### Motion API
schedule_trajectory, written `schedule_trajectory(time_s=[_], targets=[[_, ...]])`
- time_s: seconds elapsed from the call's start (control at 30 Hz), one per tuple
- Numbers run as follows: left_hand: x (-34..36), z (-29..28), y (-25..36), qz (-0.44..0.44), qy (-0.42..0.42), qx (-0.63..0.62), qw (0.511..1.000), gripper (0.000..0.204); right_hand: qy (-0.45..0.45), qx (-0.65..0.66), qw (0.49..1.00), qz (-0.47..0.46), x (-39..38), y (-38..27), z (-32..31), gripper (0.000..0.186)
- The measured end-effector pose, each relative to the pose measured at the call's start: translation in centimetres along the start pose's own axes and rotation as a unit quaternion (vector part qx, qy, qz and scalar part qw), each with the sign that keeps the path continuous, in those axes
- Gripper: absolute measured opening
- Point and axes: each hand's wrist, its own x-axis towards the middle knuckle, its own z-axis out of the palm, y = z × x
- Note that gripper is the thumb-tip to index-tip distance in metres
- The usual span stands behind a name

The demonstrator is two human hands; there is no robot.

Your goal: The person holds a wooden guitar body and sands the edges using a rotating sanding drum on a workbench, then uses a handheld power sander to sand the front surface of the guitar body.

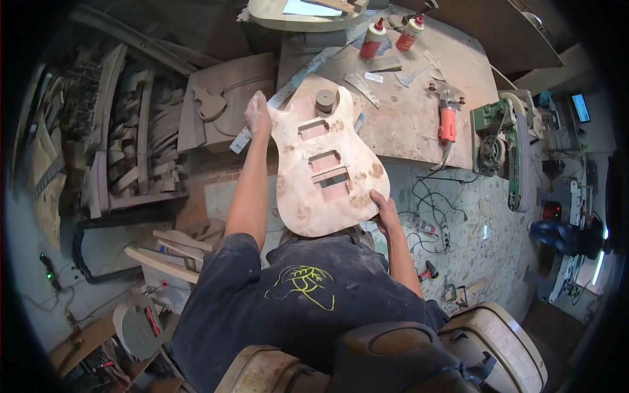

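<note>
I hold a pale guitar body (327, 216) with burl patches and routed cavities, its top toward me, at the workbench's near edge. My left hand (258, 116) is closed at the edge by its upper left horn. Low on the opposite side, my right hand (384, 209) grips the rim, thumb on the face. A small brown cylinder (324, 99) appears between the horns; whether it rests on the body or bench behind is unclear.
The workbench (419, 131) carries glue bottles (373, 42), a red power tool (447, 123) and scraps. A green belt sander (491, 144) stands right, a wood rack (131, 131) left. Cables (429, 209) lie below the bench. A guitar-shaped template (208, 105) is at upper left.
</note>
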Motion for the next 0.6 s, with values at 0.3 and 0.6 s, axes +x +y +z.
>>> schedule_trajectory(time_s=[0.3,0.6], targets=[[-1.9,-1.1,1.0,-0.017,-0.044,-0.009,0.999,0.052,-0.010,0.032,0.999,0.006,0.1,1.5,-1.4,0.062],[-6.8,-3.5,3.1,0.023,-0.070,-0.216,0.974,0.044,0.015,0.166,0.986,-0.003,-0.4,6.7,-4.4,0.071]])
